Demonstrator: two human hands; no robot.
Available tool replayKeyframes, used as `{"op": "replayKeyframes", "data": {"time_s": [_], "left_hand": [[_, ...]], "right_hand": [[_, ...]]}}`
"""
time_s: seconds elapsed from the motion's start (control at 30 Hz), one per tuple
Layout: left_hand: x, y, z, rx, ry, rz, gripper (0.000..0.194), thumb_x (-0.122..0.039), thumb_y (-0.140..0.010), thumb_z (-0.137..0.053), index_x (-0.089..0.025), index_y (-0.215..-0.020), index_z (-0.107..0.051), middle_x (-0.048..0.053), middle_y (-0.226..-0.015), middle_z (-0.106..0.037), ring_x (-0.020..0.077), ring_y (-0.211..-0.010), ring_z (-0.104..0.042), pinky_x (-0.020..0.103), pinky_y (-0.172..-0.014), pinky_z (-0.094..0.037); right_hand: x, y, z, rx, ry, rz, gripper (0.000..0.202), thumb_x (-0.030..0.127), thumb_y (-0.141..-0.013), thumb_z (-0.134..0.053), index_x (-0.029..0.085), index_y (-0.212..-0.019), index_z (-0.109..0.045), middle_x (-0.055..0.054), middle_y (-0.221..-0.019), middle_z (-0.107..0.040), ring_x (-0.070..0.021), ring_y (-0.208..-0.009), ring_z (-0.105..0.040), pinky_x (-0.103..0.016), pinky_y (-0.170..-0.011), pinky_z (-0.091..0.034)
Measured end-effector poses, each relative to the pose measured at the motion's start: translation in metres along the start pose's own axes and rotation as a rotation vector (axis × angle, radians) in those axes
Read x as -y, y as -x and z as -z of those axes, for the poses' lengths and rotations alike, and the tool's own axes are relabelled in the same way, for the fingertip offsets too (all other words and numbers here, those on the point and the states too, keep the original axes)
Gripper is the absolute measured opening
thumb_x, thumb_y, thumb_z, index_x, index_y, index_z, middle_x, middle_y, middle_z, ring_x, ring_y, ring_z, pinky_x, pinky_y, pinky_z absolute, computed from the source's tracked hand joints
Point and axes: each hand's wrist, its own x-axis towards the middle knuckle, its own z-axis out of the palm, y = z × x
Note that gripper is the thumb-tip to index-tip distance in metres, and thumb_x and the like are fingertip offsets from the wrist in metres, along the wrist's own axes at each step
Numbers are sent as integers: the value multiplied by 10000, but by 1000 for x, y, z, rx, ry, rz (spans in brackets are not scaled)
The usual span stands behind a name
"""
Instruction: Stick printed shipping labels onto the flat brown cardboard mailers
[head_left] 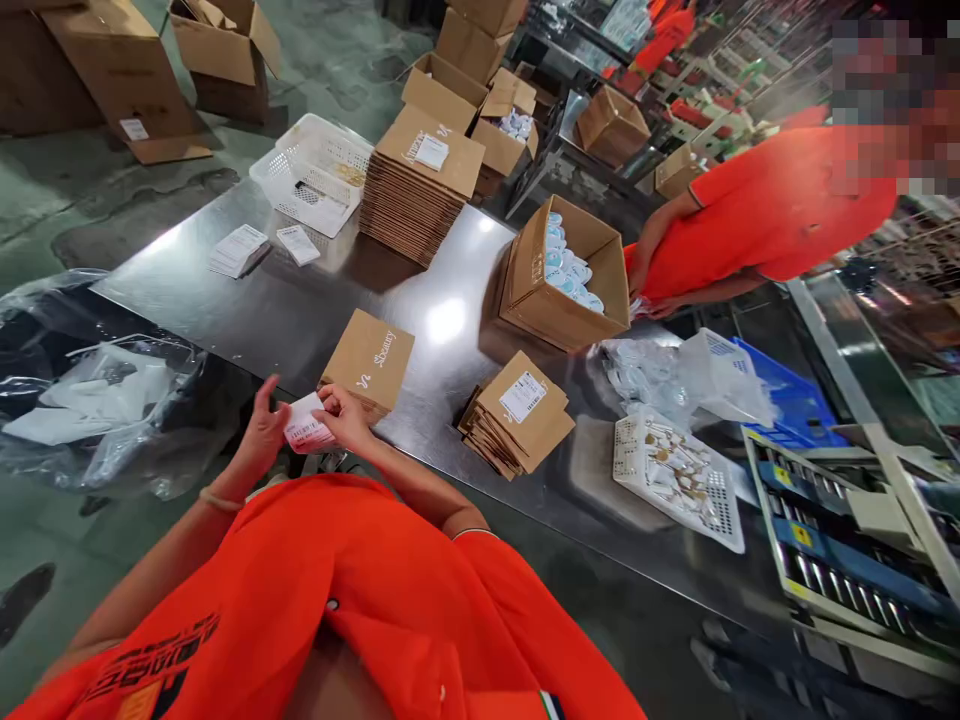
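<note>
In front of my body, above the table's near edge, I have a small stack of white printed labels point(306, 425) with a pinkish lower part and a barcode. My left hand point(259, 445) holds its left side, with the thumb raised away from the labels. The fingers of my right hand point(345, 418) pinch the upper right edge. Just beyond the hands lies a stack of flat brown cartons point(373, 362) with printed lettering. To its right is a fanned pile of brown cartons point(517, 412), the top one bearing a white label.
The metal table point(420, 420) also carries label stacks point(238, 250), a tall carton pile point(424, 180), a white basket point(311, 165), an open box of round packs point(566, 280) and a basket of small parts point(675, 475). A co-worker point(780, 215) stands opposite. A plastic-lined bin point(112, 400) stands left.
</note>
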Motion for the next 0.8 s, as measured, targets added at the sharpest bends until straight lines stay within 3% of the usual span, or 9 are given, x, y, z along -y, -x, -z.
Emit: {"op": "replayKeyframes", "data": {"time_s": [0.07, 0.13, 0.3, 0.4, 0.5, 0.63, 0.7, 0.8], "left_hand": [[-4, 11, -9, 23, 48, 43, 1014, -836, -540, -1035, -156, -1261, -823, 68, -895, -812, 256, -789, -755, 403, -785, -664], [-10, 16, -14, 9, 84, 104, 986, -746, -358, -1111, -132, -1088, -859, 99, -916, -848, 282, -822, -780, 423, -824, -668], [-19, 2, -24, 52, -19, 127, 857, -684, -378, -1103, -131, -1002, -907, 114, -887, -873, 305, -814, -801, 435, -827, -659], [-19, -9, -33, 70, -120, 122, 775, -623, -397, -1095, -149, -986, -926, 109, -881, -882, 335, -847, -819, 445, -842, -660], [-16, -15, -41, 223, -87, 184, 702, -554, -377, -1106, -156, -926, -924, 138, -935, -899, 390, -926, -848, 492, -906, -678], [-9, -19, -52, 472, 1, 371, 660, -519, -367, -1122, -131, -861, -917, 214, -955, -894, 455, -952, -863, 561, -923, -691], [-5, -23, -59, 451, 34, 402, 653, -519, -364, -1129, -143, -853, -914, 224, -961, -893, 466, -951, -861, 569, -899, -694], [5, -30, -66, 381, 50, 401, 695, -550, -312, -1132, -155, -834, -897, 214, -945, -891, 450, -927, -857, 544, -865, -690]], "right_hand": [[3, -3, -1, 30, 10, -16, 205, 254, -760, -847, 248, -927, -729, 86, -690, -579, -152, -680, -551, -272, -699, -461], [4, -3, 1, 63, 23, -54, 169, 245, -765, -851, 233, -902, -753, 62, -731, -658, -160, -709, -611, -279, -733, -509], [1, 18, 15, -54, 213, 17, 50, 223, -866, -844, 241, -842, -804, -27, -930, -834, -236, -923, -765, -366, -949, -615], [3, 37, 23, -123, 379, 89, 176, 215, -983, -759, 262, -822, -812, -51, -1074, -861, -258, -1082, -796, -402, -1079, -613], [15, 36, 42, -219, 468, 127, 194, 216, -1028, -702, 271, -878, -812, -56, -1287, -831, -254, -1203, -778, -400, -1097, -622], [38, -20, 95, -466, 554, 84, 134, 223, -1012, -674, 231, -970, -802, -86, -1250, -803, -273, -1237, -729, -410, -1086, -617], [47, -60, 123, -544, 592, 12, 143, 204, -990, -662, 208, -994, -805, -84, -1208, -794, -256, -1190, -721, -402, -1107, -601], [53, -104, 144, -522, 647, -117, 135, 185, -968, -688, 181, -1012, -816, -89, -1250, -782, -229, -1162, -718, -382, -1125, -586]]}}
